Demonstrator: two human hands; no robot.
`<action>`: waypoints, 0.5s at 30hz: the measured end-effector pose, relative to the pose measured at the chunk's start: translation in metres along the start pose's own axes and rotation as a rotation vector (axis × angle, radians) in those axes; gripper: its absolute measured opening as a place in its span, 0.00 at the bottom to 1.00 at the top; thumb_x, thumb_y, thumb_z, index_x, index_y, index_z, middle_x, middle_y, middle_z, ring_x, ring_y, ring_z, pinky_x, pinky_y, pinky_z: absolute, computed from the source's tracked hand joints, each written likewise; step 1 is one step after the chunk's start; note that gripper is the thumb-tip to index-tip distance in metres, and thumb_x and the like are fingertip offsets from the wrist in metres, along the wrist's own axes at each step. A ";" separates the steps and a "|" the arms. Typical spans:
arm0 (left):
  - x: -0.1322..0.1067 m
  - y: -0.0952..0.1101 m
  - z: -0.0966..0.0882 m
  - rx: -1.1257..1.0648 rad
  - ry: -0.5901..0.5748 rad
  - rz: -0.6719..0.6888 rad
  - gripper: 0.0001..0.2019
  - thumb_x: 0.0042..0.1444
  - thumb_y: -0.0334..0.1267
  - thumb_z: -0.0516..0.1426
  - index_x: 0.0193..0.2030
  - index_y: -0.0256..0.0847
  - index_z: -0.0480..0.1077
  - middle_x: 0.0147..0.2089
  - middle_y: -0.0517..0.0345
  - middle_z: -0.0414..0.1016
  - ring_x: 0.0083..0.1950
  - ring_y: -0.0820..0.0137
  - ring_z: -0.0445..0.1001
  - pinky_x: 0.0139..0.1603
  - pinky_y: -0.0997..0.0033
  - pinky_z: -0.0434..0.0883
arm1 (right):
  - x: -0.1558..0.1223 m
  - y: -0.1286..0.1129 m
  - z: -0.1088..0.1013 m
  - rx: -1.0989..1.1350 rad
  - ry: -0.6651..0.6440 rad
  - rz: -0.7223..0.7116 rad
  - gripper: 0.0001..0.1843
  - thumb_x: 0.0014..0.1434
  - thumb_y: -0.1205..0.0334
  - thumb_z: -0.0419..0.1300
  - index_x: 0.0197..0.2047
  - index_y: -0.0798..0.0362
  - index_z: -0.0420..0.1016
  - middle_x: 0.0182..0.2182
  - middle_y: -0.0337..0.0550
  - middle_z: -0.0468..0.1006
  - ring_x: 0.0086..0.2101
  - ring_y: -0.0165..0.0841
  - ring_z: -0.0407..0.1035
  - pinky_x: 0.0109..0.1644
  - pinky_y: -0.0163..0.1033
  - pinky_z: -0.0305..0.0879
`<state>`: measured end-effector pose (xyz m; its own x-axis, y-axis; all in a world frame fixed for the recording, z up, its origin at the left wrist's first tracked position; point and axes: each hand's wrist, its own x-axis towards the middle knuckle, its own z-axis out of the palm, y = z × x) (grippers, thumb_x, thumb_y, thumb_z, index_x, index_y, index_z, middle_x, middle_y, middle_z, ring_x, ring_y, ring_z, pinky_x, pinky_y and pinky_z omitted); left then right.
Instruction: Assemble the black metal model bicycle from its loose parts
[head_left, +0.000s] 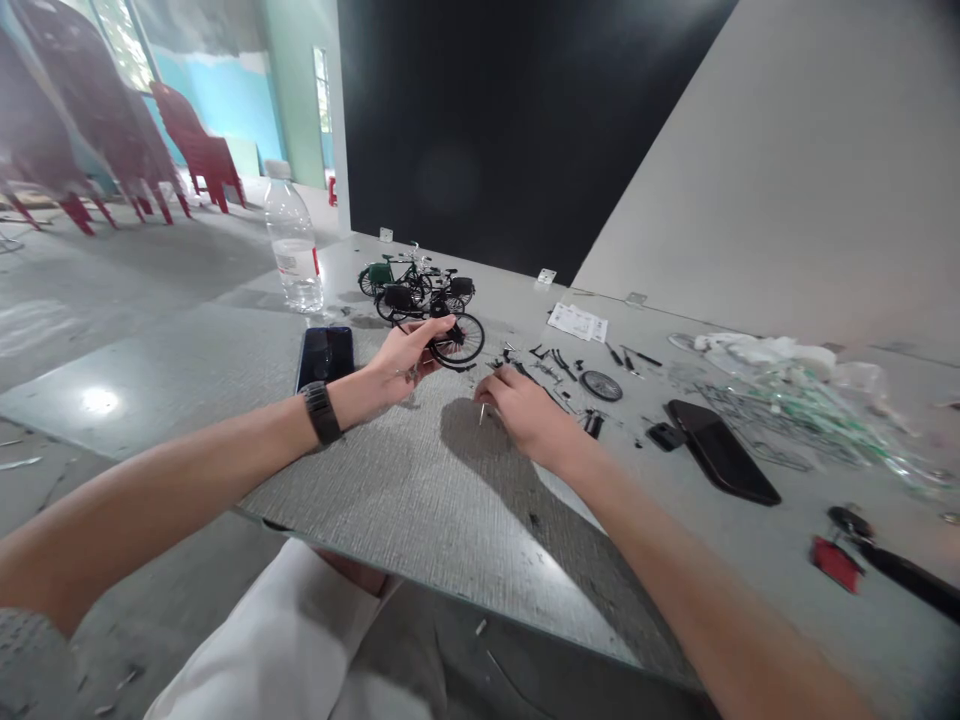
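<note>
"Within my left hand (407,355), what do I have?"

"A black model bicycle (456,337), partly hidden, pinched over the tabletop (420,490); it reaches right, toward my right hand (519,402)."

"And that one's grip?"

"Bunched low, with a thin pale piece (481,412) just under it; from this far off, I cannot tell whether it clamps that."

"Which hand is nearer the loose wheel (602,386)?"

"The right; the wheel lies flat beyond it, rightward, among small dark parts (564,365)."

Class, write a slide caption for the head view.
Left hand holding a black wheeled model piece, right hand beside loose parts on the table.
</note>
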<state>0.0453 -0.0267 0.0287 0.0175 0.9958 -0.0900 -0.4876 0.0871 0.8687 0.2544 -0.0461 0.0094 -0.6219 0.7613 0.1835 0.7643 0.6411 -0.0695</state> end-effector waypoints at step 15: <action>-0.007 0.002 0.006 0.044 -0.033 -0.017 0.09 0.53 0.36 0.69 0.28 0.38 0.74 0.22 0.59 0.70 0.22 0.79 0.63 0.19 0.78 0.56 | 0.006 -0.036 0.004 0.648 0.290 0.183 0.07 0.67 0.57 0.57 0.42 0.51 0.71 0.34 0.44 0.78 0.33 0.36 0.72 0.38 0.41 0.68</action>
<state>0.0492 -0.0335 0.0338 0.0550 0.9945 -0.0894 -0.4481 0.1046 0.8879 0.2225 -0.0641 0.0093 -0.3548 0.8630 0.3596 0.5417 0.5032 -0.6733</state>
